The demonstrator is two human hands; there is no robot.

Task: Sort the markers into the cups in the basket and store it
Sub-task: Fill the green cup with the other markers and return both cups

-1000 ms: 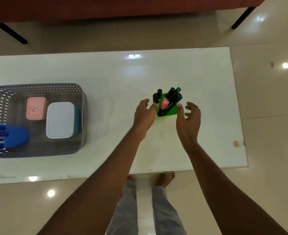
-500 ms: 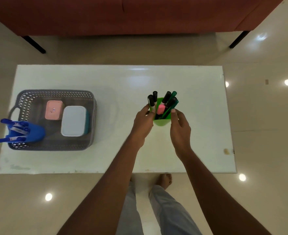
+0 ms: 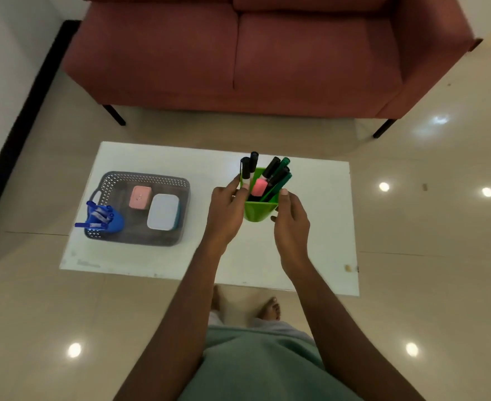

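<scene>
A green cup [image 3: 258, 212] full of black, green and pink markers [image 3: 276, 176] is lifted above the white table [image 3: 319, 227]. My left hand [image 3: 226, 209] grips its left side and my right hand [image 3: 292, 219] grips its right side. A grey perforated basket [image 3: 145, 180] stands on the table's left part. In its near left corner sits a blue cup [image 3: 114, 222] holding several blue markers [image 3: 96, 217].
Inside the basket lie a pink box [image 3: 140, 197] and a white box with a teal base [image 3: 163, 211]. A red sofa [image 3: 238, 53] stands beyond the table. Glossy floor tiles surround the table, and my feet are below its near edge.
Both hands closed on the green cup and lifted it off the table. The camera rose and pulled back, so the sofa came into view.
</scene>
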